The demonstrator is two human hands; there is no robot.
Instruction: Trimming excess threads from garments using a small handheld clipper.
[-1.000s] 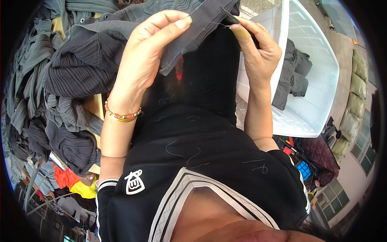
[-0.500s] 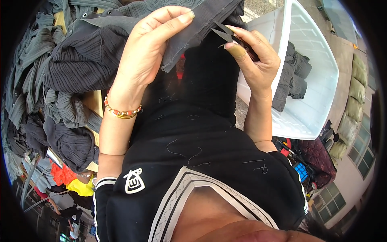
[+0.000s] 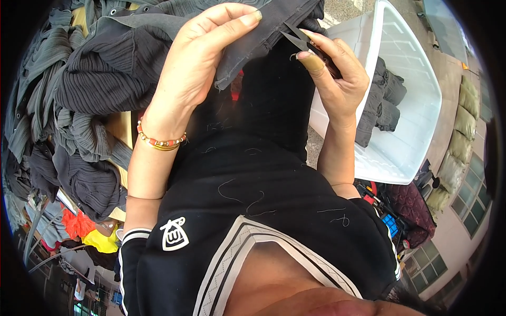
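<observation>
My left hand [image 3: 203,63] grips the edge of a dark grey ribbed garment [image 3: 263,29], fingers folded over its hem near the top of the view. My right hand [image 3: 334,73] holds small thread snips [image 3: 295,38], whose blades point at the hem right beside my left fingertips. A beaded bracelet [image 3: 161,141] circles my left wrist. Below the hands lies my black top with loose thread bits on it.
A heap of dark grey ribbed garments [image 3: 79,89] fills the left side. On the right stands a white plastic tub [image 3: 416,105] with folded dark garments [image 3: 382,100] inside. Orange and yellow cloth [image 3: 87,229] lies at the lower left.
The hem and both hands have shifted slightly up and right. My right hand has turned so that the snips now point at the hem edge.
</observation>
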